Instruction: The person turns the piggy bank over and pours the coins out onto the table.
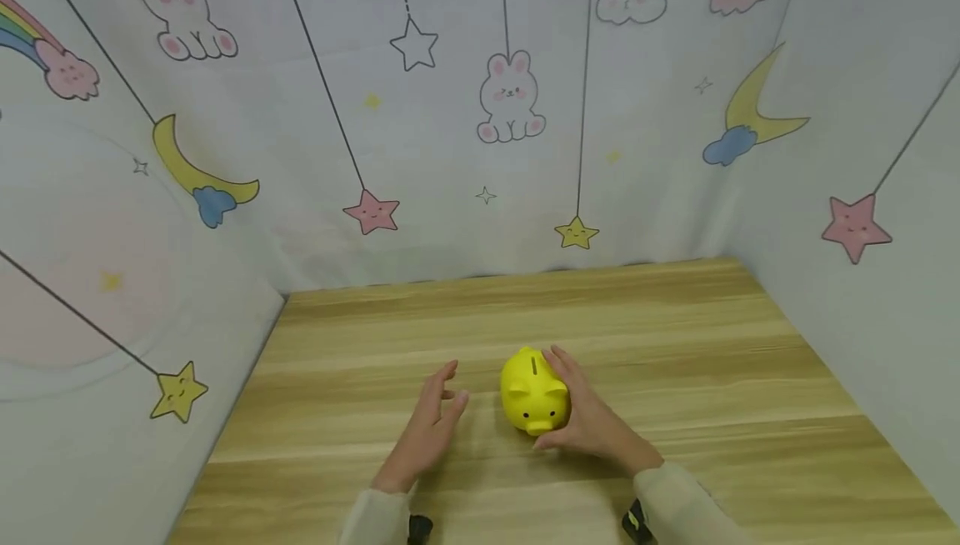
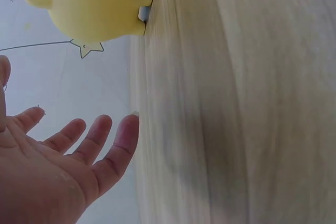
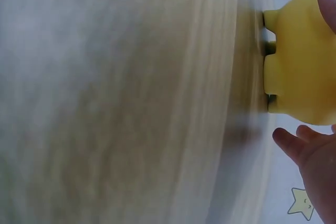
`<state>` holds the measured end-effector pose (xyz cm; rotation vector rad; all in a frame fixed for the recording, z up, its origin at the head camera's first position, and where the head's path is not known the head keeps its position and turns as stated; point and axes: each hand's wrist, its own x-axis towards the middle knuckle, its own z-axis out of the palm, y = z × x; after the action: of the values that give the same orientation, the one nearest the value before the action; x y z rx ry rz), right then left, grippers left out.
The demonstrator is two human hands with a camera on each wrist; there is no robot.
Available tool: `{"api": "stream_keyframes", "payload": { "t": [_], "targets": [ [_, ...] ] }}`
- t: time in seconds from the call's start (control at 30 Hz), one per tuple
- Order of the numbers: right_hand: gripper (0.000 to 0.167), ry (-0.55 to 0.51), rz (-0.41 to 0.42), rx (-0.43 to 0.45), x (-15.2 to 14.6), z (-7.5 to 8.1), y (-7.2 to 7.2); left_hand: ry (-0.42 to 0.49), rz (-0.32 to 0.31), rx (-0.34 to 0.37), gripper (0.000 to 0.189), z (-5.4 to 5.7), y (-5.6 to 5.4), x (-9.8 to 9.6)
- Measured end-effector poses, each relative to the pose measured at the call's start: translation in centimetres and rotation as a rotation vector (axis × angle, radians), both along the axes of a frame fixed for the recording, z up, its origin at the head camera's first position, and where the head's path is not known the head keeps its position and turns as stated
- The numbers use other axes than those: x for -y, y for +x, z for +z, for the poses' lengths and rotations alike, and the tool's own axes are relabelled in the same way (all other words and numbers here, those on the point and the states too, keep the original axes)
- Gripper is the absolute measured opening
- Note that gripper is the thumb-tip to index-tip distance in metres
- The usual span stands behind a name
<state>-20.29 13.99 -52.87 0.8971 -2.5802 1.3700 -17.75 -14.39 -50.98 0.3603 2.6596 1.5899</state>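
Printed cloth, 3 sides, around 1 wood-grain tabletop. Left hand: spread, fingers slightly bent, holding nothing, apart from the pig. Right hand: spread around one side of the pig, thumb near its snout; contact hard to judge, as the right wrist view crops much of this hand. Hands, 2. Pig, 1: yellow, upright on the tabletop between both hands, nearer the right. Ears, 2; slot, 1; eyes, 2.
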Motion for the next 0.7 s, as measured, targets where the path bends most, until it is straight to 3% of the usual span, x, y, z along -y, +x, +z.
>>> {"api": "stream_keyframes", "payload": {
  "t": [0.3,0.53,0.6,0.7],
  "targets": [
    [0.114,-0.022,-0.039,0.020,0.3,-0.4,-0.4,0.038,0.033,-0.016,0.054,0.0,0.1,-0.5],
    [0.106,-0.073,-0.082,0.013,0.7,0.3,-0.3,0.076,0.023,-0.006,0.051,0.1,0.4,-1.0],
    [0.104,-0.104,-0.099,0.039,0.9,1.0,0.1,0.080,0.020,0.002,0.053,0.2,0.5,-1.2],
    [0.104,-0.141,-0.163,0.170,0.9,1.4,0.5,0.094,0.015,-0.002,0.055,0.2,0.6,-1.4]
  ]
}}
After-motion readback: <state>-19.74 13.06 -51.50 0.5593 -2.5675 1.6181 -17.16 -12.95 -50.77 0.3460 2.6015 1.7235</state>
